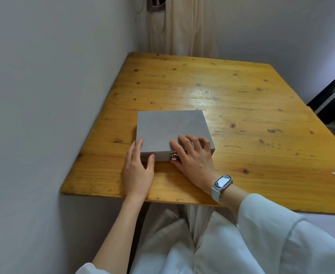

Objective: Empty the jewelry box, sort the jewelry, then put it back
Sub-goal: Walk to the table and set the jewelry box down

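Observation:
A flat grey jewelry box (168,127) lies with its lid down on the wooden table (241,107), near the front left. A small metal clasp (173,155) sits on its front face. My left hand (139,171) rests against the box's front left corner, thumb on the front face and fingers along the left side. My right hand (194,157) lies on the lid's front right part, fingers spread on top, thumb beside the clasp. No jewelry is visible.
A white wall runs along the table's left edge. Pale cloth (182,26) hangs behind the table's far edge. A white smartwatch (222,183) is on my right wrist. Dark objects (334,99) stand at the far right.

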`<state>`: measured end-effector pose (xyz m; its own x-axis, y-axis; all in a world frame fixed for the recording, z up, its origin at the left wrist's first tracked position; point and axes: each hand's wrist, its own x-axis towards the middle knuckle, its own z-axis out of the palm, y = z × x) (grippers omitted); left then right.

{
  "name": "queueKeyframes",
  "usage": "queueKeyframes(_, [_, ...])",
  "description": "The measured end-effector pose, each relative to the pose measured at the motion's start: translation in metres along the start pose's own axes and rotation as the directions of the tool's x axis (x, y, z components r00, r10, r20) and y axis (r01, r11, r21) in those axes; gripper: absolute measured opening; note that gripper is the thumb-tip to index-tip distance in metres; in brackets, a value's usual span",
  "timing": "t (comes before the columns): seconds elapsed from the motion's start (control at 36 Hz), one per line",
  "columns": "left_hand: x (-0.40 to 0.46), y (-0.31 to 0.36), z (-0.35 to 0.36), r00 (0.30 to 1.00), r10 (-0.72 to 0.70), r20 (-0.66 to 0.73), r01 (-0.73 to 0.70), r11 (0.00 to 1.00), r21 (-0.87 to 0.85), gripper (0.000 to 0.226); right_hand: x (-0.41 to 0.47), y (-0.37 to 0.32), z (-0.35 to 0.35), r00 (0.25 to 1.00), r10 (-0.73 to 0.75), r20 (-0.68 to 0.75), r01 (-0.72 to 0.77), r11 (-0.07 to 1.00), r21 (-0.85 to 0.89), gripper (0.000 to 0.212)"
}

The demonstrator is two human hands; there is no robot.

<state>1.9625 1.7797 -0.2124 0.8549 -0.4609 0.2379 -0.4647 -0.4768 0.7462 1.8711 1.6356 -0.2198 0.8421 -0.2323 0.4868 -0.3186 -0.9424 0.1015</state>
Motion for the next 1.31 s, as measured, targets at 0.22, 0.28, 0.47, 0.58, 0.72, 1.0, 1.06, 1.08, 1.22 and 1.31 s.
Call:
queueKeyframes(0.22, [-0.002,0.004,-0.002,0.997,-0.076,0.012,0.076,0.996,-0.055,0.068,-0.005,0.006,-0.02,0.975,0.216,-0.046,-0.18,0.9,0.397,0.04])
queueKeyframes(0.28, [-0.002,0.004,-0.003,0.993,-0.119,0.009,0.119,0.99,-0.075,0.071,-0.012,0.01,-0.018,0.925,0.378,-0.033,-0.33,0.845,0.421,0.043])
queueKeyframes(0.47, [-0.002,0.006,-0.001,0.989,-0.142,-0.032,0.14,0.989,-0.055,0.063,-0.023,0.006,-0.019,0.81,0.567,0.151,-0.521,0.575,0.631,0.05])
queueKeyframes(0.58, [0.001,0.016,-0.005,0.985,-0.16,-0.072,0.147,0.976,-0.159,0.063,-0.015,0.006,-0.028,0.79,0.607,0.092,-0.477,0.513,0.714,0.046])
queueKeyframes(0.72, [0.023,0.037,-0.014,0.982,-0.147,-0.121,0.113,0.96,-0.256,0.063,0.005,0.013,-0.041,0.768,0.636,0.068,-0.408,0.406,0.818,0.049])
queueKeyframes(1.0, [0.095,0.058,-0.01,0.98,-0.007,-0.197,-0.045,0.965,-0.259,0.054,0.069,0.042,-0.04,0.775,0.632,0.017,-0.343,0.398,0.85,0.064])
queueKeyframes(1.06, [0.108,0.059,-0.007,0.983,0.005,-0.181,-0.051,0.967,-0.248,0.054,0.084,0.046,-0.037,0.784,0.621,-0.001,-0.336,0.426,0.84,0.066])
queueKeyframes(1.08, [0.115,0.06,-0.007,0.986,0.011,-0.169,-0.053,0.967,-0.248,0.054,0.09,0.047,-0.035,0.792,0.611,-0.005,-0.333,0.438,0.835,0.067])
queueKeyframes(1.22, [0.151,0.052,0.0,0.997,0.028,-0.079,-0.048,0.963,-0.265,0.058,0.116,0.057,-0.016,0.808,0.588,0.041,-0.389,0.479,0.787,0.066])
queueKeyframes(1.31, [0.166,0.05,0.002,0.999,0.024,-0.049,-0.036,0.965,-0.259,0.061,0.126,0.061,-0.004,0.808,0.587,0.045,-0.407,0.502,0.763,0.064])
